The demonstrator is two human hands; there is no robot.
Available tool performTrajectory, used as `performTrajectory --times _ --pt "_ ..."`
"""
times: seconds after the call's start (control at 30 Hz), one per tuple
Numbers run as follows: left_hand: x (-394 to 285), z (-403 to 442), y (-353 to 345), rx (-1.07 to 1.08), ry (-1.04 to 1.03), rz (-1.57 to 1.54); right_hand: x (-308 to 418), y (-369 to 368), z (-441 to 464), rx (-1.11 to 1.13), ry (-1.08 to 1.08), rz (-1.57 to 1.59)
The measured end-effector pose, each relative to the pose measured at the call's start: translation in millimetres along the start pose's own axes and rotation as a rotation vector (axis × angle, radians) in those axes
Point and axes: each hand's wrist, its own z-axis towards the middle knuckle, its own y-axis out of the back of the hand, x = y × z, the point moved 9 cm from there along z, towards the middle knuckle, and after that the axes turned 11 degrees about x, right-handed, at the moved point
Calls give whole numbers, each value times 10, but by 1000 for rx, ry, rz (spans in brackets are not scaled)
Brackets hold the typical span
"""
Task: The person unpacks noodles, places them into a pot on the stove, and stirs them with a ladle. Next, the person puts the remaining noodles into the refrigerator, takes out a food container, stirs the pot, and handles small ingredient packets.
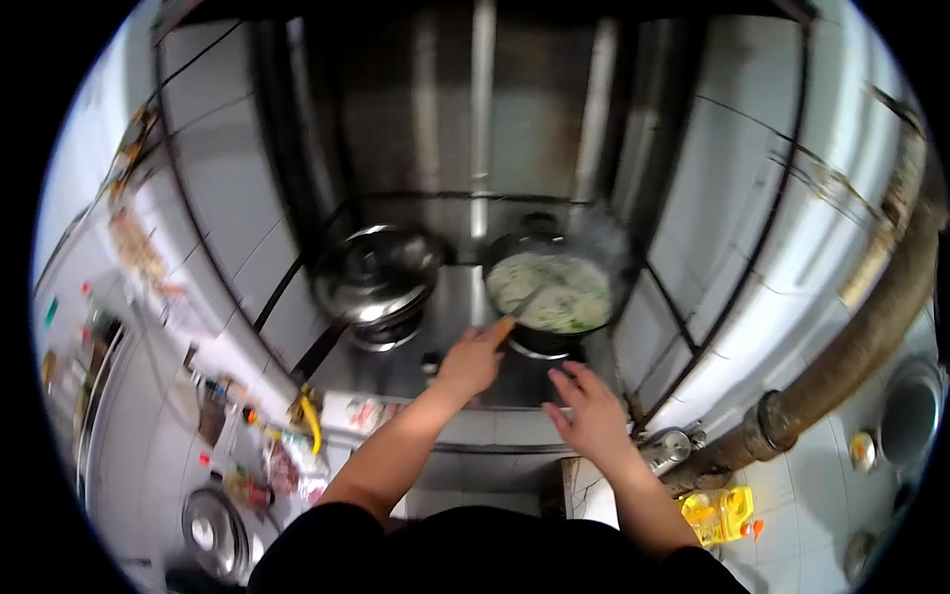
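My left hand (469, 367) is closed around the wooden handle of a spatula (526, 303), whose working end goes into the food and is hard to make out. Pale, whitish food with green bits (569, 287) fills much of a dark wok (612, 315) on the right burner. Steam appears to rise from it. My right hand (592, 408) hovers just in front of the wok with fingers spread, holding nothing. On the left burner stands a pan with a shiny metal lid (378, 277); its long dark handle points toward the front left.
Tiled walls and a dark metal frame surround the steel stovetop (457, 307). A yellow oil bottle (720, 515) stands at lower right, beneath a thick brown pipe (831, 371). At lower left are a lidded pot (213, 535) and several bottles and packets.
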Motion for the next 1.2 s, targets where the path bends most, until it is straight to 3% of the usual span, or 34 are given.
performTrajectory --times 0.13,0.2,0.3,0.4,0.6,0.73,0.83,0.97,1.07,1.2 --pt "-7 -490 193 -214 -105 27 447 -114 219 39 127 -17" --pt "114 -845 201 -212 -151 -108 694 -221 321 69 213 20" --pt "534 -1454 130 -223 -116 -204 1156 -519 499 166 355 77" --pt "1082 -2091 165 -351 -29 -110 1642 -926 643 282 528 106" --pt "2178 -3405 90 -368 464 -225 2674 -1789 812 560 766 151" --pt "2481 -4013 -110 -358 646 -271 3110 -2531 917 542 897 231" --pt "2579 -4315 -152 -364 716 -343 3398 -3378 1025 793 833 167" --pt "2705 -4729 -136 -423 802 -367 3567 -4649 1170 1069 571 85" --pt "2784 -5073 -121 -440 857 -385 3714 -5188 1198 1229 437 -4" --pt "2839 -5430 -158 -433 947 -426 3598 -5891 1250 1099 333 -70"
